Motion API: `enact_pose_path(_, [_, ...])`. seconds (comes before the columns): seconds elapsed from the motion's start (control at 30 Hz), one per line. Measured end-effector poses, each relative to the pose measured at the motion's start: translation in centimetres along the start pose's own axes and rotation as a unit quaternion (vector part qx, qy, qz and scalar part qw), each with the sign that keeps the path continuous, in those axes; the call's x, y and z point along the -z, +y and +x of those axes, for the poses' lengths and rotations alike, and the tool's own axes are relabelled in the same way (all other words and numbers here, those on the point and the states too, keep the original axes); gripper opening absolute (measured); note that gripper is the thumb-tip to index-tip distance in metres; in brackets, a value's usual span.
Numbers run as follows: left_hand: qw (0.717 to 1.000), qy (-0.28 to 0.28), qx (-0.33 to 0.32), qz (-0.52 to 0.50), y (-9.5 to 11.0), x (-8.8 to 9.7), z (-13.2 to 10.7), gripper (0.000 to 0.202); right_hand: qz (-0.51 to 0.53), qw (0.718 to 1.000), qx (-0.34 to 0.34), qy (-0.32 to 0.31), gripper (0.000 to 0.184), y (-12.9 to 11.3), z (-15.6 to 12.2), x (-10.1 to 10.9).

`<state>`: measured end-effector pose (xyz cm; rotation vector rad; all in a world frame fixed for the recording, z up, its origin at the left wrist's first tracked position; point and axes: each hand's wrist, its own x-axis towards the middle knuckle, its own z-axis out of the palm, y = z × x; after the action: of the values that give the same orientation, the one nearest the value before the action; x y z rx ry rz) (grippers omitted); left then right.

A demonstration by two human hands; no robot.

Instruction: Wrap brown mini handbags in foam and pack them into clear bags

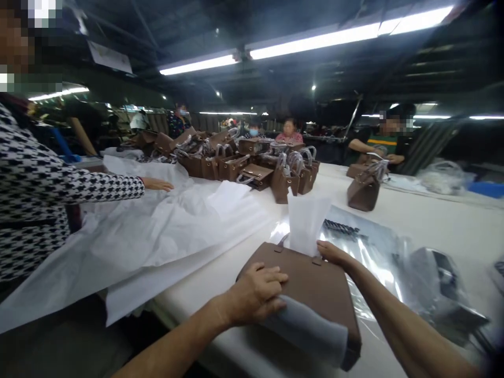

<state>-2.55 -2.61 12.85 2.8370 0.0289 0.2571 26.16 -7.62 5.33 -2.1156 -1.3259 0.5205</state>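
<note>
A brown handbag (315,286) lies on its side on the white table, its top edge facing away from me. A pale grey wrapping sheet (311,328) covers its near edge. My left hand (260,291) rests on the bag's upper face with its fingers stretched out. At the bag's far edge, beside a handle tab, my right hand (331,253) pinches the lower corner of a white paper sheet (307,220). That sheet stands up at the bag's opening; how deep it goes inside is hidden.
Clear plastic bags (366,252) lie right of the handbag. Thin white sheets (157,226) spread leftward under a co-worker's hand (157,184). Several brown handbags (228,165) are heaped behind. Another handbag (364,189) stands near a co-worker (388,139) across the table (425,215).
</note>
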Motion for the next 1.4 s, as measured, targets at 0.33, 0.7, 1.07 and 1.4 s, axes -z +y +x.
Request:
enact_pose_path(0.33, [0.996,0.001,0.018,-0.084,-0.6,-2.3,1.0,0.009,-0.041,0.981,0.069,0.176,0.025,-2.3,-8.0,4.3])
enact_pose_path(0.7, [0.997,0.011,0.010,-0.071,-0.8,-1.3,2.7,0.008,-0.054,0.926,0.361,0.097,0.015,-5.5,-14.4,-2.0])
enact_pose_path(1.07, [0.987,0.077,0.040,0.132,-6.7,3.3,24.1,0.071,-0.048,0.926,0.339,0.161,0.010,-5.0,-14.5,-2.6])
enact_pose_path(1.4, [0.966,-0.041,-0.208,0.150,0.5,3.8,15.8,0.015,0.017,0.975,0.199,0.093,0.029,-5.7,-14.8,-2.2])
